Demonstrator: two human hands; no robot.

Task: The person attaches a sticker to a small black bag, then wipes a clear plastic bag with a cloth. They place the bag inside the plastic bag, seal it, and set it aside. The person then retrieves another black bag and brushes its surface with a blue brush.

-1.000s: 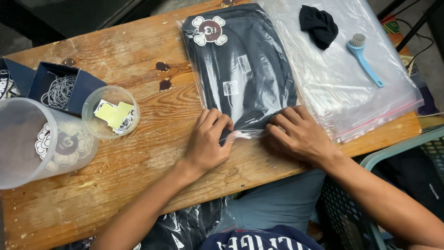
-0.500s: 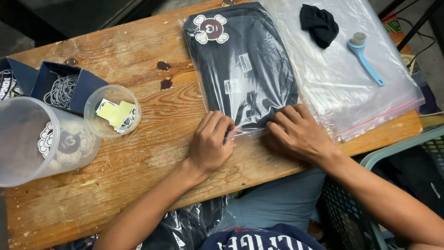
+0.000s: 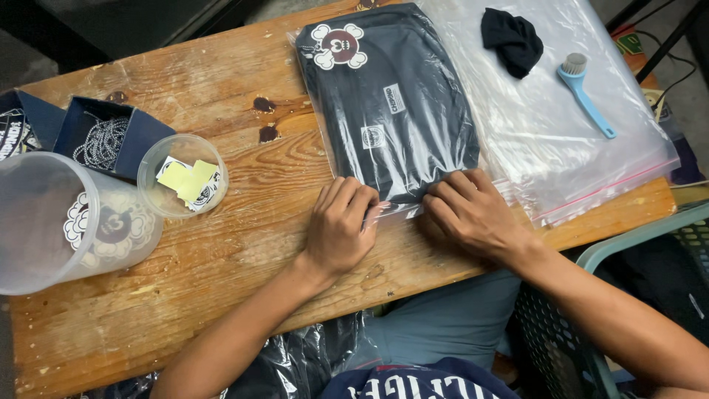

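At the frame's centre, on the bench (image 3: 221,244), the dark shirt (image 3: 391,111) already lies inside its clear bag (image 3: 325,140). The left hand (image 3: 340,225) and right hand (image 3: 473,214), fingers flat, press the bag's near edge; the seal looks unfinished.

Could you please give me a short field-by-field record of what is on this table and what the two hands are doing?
surface: wooden table
left hand: pressing the near edge of the bagged garment
right hand: pressing the same edge, beside the left
garment: dark, folded, inside a clear bag, white patch at the far end
right of it: clear bags with a black cloth and a blue brush on top
left side: two clear cups, a dark box
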